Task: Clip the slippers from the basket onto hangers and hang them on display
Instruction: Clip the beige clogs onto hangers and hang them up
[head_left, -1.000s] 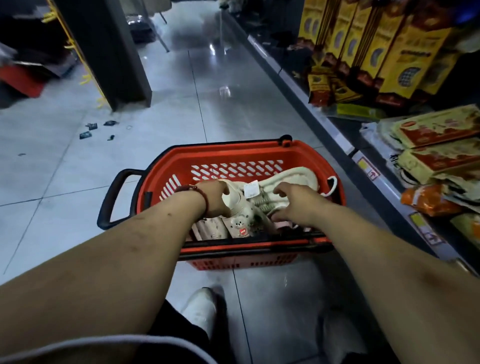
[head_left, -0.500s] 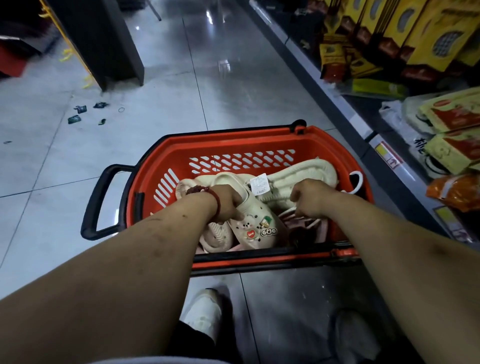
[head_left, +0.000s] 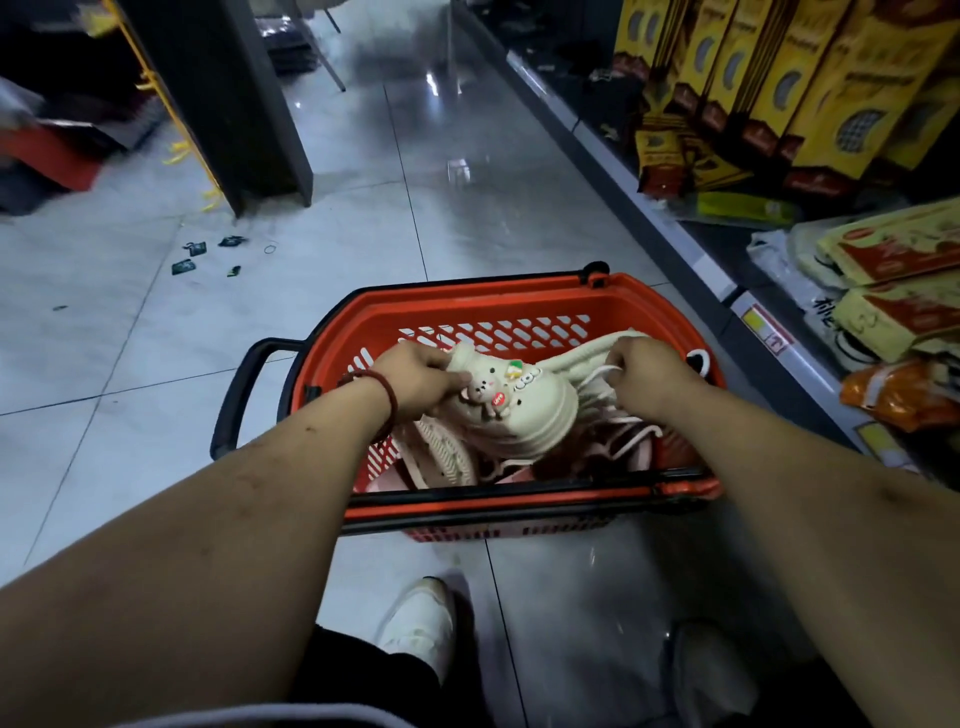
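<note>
A red plastic basket (head_left: 467, 306) with black handles stands on the tiled floor in front of me. My left hand (head_left: 421, 376) grips the heel end of a cream slipper (head_left: 524, 421) with cartoon charms, lifted above the basket's contents. My right hand (head_left: 644, 376) is closed on white plastic hangers (head_left: 597, 382) beside another cream slipper (head_left: 587, 348) that lies against the far wall. More pale slippers (head_left: 447, 457) and pink ones lie underneath, partly hidden.
A low shelf (head_left: 670, 228) runs along the right, stacked with yellow boxes (head_left: 810, 88) and packets (head_left: 904, 312). A dark pillar (head_left: 244, 104) stands at the back left, with small scraps (head_left: 184, 266) on the floor. My white shoes (head_left: 421, 623) stand just behind the basket.
My left hand has lifted the charm slipper higher and turned its top toward me. My right hand has shifted onto the white hangers. The view tilted slightly.
</note>
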